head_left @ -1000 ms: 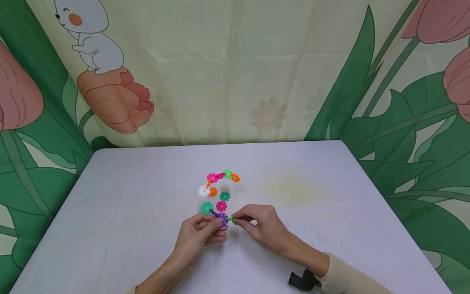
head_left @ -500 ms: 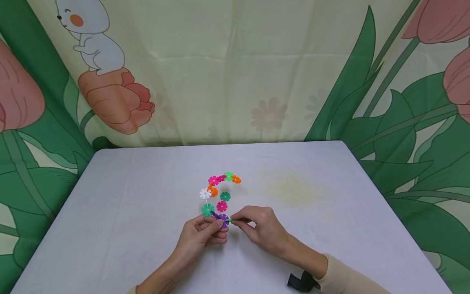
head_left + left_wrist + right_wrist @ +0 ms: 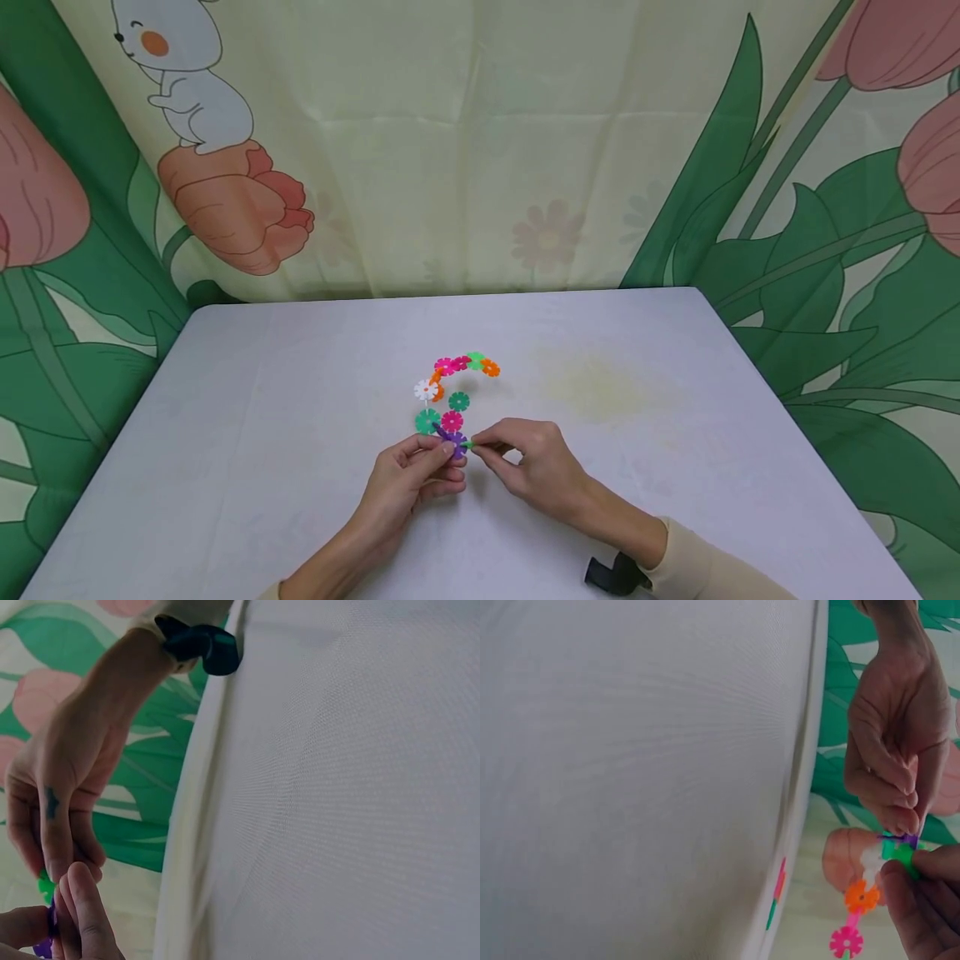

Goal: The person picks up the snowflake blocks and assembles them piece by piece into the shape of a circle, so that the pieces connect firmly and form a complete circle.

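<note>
My left hand (image 3: pixel 420 477) pinches a purple snowflake disc (image 3: pixel 457 447) between thumb and fingers. From it a chain of joined, notched plastic discs curves away: a teal disc (image 3: pixel 427 421), a white disc (image 3: pixel 426 389), orange ones, pink ones, a light green disc (image 3: pixel 476 361) and an orange disc (image 3: pixel 491 367) at the end. My right hand (image 3: pixel 534 457) pinches a bright green disc (image 3: pixel 904 859) edge-on against the purple disc's right side. The fingertips of both hands nearly meet, partly covering these two discs.
A pink disc (image 3: pixel 452 421) and a dark green disc (image 3: pixel 459 402) lie on the white-covered table (image 3: pixel 225 467) just beyond my hands. A printed curtain (image 3: pixel 450 167) hangs behind the table. A black wrist camera (image 3: pixel 617 575) sits at my right cuff.
The far part of the chain has swung slightly to the right. Both hands keep nearly the same place, with the green disc held a little closer against the purple one.
</note>
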`<action>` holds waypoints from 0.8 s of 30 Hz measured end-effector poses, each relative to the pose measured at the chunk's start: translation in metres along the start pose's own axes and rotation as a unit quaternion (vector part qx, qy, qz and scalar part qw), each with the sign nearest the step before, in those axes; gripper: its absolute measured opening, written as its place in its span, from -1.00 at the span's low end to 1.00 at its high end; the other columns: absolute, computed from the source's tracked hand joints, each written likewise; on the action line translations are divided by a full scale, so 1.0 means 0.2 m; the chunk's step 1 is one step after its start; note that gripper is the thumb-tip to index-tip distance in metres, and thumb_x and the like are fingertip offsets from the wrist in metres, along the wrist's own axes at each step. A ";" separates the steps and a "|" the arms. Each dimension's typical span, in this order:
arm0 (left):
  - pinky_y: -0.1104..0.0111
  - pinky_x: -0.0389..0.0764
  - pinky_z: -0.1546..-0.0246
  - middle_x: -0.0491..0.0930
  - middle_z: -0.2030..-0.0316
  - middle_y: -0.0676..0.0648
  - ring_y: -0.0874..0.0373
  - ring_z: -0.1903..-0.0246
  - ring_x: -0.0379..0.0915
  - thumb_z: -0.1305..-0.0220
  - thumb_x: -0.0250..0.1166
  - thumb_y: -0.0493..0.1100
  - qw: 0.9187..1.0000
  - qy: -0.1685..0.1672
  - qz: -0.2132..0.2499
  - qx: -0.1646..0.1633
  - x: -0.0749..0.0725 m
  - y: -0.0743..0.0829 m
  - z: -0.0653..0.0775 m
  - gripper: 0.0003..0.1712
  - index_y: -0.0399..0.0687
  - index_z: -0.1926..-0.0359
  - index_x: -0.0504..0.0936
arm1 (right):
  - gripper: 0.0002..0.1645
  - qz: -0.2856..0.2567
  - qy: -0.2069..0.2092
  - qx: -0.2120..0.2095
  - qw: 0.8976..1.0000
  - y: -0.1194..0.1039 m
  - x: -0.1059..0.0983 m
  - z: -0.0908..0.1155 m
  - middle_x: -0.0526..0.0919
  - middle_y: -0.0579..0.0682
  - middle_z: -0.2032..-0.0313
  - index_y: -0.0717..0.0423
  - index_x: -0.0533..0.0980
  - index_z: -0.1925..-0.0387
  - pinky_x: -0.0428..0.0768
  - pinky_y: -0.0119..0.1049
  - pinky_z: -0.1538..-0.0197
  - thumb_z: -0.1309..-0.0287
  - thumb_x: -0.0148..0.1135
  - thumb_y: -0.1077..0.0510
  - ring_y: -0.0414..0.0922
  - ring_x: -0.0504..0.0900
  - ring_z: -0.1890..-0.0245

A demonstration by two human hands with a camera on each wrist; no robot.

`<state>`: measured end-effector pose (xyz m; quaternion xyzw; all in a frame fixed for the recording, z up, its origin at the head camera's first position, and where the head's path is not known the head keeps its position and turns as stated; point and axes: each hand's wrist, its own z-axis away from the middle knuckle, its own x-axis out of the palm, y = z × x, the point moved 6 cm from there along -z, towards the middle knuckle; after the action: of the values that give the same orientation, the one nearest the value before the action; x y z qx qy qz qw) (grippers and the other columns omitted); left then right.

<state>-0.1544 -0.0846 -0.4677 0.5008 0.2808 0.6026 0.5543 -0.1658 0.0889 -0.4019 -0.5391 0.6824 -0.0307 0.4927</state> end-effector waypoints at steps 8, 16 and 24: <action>0.24 0.87 0.06 0.82 0.24 -0.06 0.11 0.26 0.79 -0.41 0.43 -0.13 0.998 0.055 -0.005 0.015 -0.03 0.01 0.01 -0.66 -0.32 -0.03 0.68 | -0.79 -0.042 -0.014 0.000 0.999 0.00 0.03 -0.02 0.87 -0.08 0.27 0.13 0.77 0.16 0.78 -0.54 0.10 -0.15 0.56 0.31 -0.30 0.85 0.27; 0.23 0.88 0.10 0.84 0.15 -0.23 -0.01 0.23 0.80 -0.42 0.41 -0.16 0.994 0.111 -0.001 0.023 -0.10 0.04 0.02 -0.70 -0.32 0.00 0.67 | -0.86 -0.043 -0.127 0.152 0.979 0.28 0.12 -0.13 0.82 -0.11 0.33 0.09 0.76 0.10 0.76 -0.47 0.19 -0.40 0.37 0.16 -0.25 0.75 0.33; 0.25 0.87 0.11 0.84 0.24 -0.14 0.05 0.29 0.79 -0.41 0.41 -0.19 0.995 0.100 0.005 0.014 -0.10 0.03 0.03 -0.73 -0.32 0.03 0.66 | -0.54 0.096 -0.261 0.144 0.950 0.35 0.26 -0.21 0.65 -0.14 0.19 -0.16 0.69 -0.24 0.59 -0.51 0.24 -0.33 0.46 0.01 -0.27 0.54 0.20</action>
<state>-0.1530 -0.1054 -0.4661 0.4469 0.3409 0.6482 0.5136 -0.2414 0.0577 -0.4543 -0.3833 0.5670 0.0600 0.7266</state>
